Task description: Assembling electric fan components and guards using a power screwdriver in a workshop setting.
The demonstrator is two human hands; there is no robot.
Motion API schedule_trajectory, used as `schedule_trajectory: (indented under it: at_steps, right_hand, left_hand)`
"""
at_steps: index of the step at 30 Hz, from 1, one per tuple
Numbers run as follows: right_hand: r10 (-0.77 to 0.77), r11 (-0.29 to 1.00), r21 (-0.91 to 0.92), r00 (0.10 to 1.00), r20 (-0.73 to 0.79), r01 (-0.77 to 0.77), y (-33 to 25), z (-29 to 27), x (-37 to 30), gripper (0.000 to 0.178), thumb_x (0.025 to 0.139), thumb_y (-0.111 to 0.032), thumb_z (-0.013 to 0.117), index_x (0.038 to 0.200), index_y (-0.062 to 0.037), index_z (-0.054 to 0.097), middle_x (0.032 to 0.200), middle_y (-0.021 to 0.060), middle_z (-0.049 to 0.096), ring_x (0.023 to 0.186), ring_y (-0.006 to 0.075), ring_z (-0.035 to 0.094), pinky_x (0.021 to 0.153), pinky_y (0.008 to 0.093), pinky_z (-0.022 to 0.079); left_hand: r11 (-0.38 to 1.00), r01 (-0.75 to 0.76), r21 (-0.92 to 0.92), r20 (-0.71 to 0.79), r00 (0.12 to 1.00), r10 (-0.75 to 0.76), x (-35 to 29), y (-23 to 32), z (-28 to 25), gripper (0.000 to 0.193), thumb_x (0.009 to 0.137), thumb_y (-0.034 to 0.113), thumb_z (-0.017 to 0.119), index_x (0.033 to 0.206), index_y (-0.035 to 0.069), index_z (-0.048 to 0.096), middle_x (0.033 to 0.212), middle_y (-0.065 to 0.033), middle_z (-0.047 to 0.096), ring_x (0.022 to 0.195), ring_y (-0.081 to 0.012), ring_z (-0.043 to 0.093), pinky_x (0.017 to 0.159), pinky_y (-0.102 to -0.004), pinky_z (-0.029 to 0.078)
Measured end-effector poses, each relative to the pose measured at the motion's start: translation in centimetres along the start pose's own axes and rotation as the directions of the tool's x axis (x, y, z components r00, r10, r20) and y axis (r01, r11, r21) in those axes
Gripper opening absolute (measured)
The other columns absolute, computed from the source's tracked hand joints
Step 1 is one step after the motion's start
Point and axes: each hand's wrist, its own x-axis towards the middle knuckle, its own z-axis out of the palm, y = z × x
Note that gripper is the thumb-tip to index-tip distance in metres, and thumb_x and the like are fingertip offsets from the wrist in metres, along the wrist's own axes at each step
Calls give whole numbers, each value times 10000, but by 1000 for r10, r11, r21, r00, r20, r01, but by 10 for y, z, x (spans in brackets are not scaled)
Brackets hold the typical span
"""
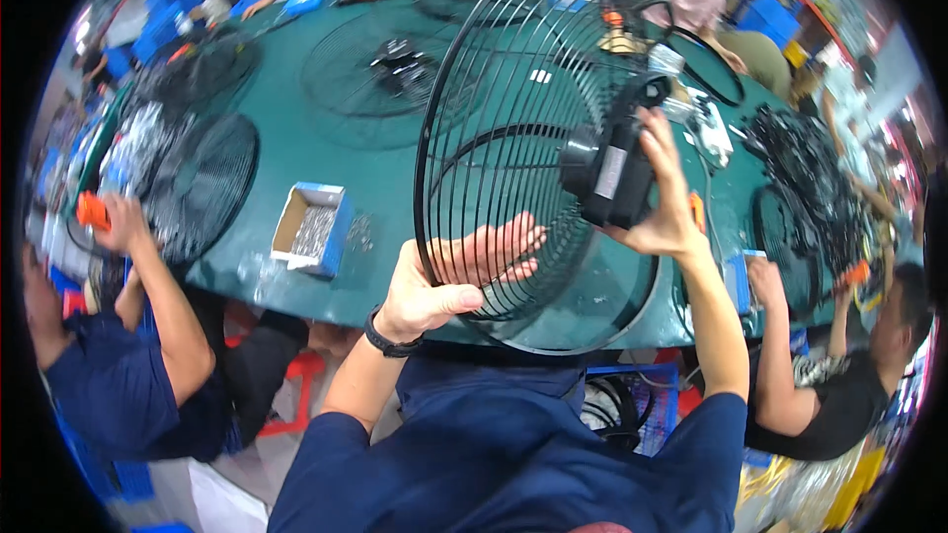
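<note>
A black wire fan guard [423,168] is held up on its side over the table, its dished grille facing left. A black fan motor [622,173] is joined to the guard's centre on the right. My left hand [444,276] grips the lower left rim, thumb on the near side and fingers showing through the wires. My right hand [667,197] is closed round the motor housing, palm to its right side, fingers along its top and underside. Beneath the guard, a black ring [632,321] lies partly hidden near the table's front edge.
On the green table [385,281] stands an open box of small metal parts [314,227], a few spilled beside it. Another fan guard [336,69] lies behind. Black guards [207,178] are at left, bagged black parts [795,163] at right. People work on both sides and opposite.
</note>
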Motion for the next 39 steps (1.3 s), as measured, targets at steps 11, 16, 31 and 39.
schedule_trajectory:
  at_steps: [11,16,31,39]
  right_hand:
    - [111,994,-57,900,421,-96,-36,-18,18,985,306,-221,733,1257,-80,519,1243,230,427,1139,412,429,959,484,358]
    - [185,979,-12,853,488,-205,-14,11,-3,974,303,-263,750,1233,-57,544,1229,215,434,1147,395,421,971,470,350]
    - [373,921,-140,721,584,-363,6,58,4,988,370,-297,799,1298,-127,508,1234,217,424,1164,380,405,978,436,380]
    - [396,915,-181,709,583,-362,4,59,4,989,429,-301,789,1346,-144,453,1276,235,406,1201,386,392,991,434,380]
  left_hand:
    - [972,90,-217,-277,949,-149,-63,-38,-29,624,811,39,598,1386,92,361,1369,-185,412,1268,-418,368,997,-545,357]
    - [678,417,605,-685,707,175,-82,-37,-34,751,709,94,740,1352,-35,374,1220,-186,537,1039,-274,562,916,-355,437]
    - [-156,415,896,-415,909,31,-99,-29,-71,1136,570,466,790,1404,-60,225,1469,-231,229,1347,-349,260,1104,-438,202]
    - [-182,446,876,-443,895,59,-97,-31,-73,1021,524,400,822,1316,-79,391,1459,-182,288,1312,-350,318,1084,-435,255]
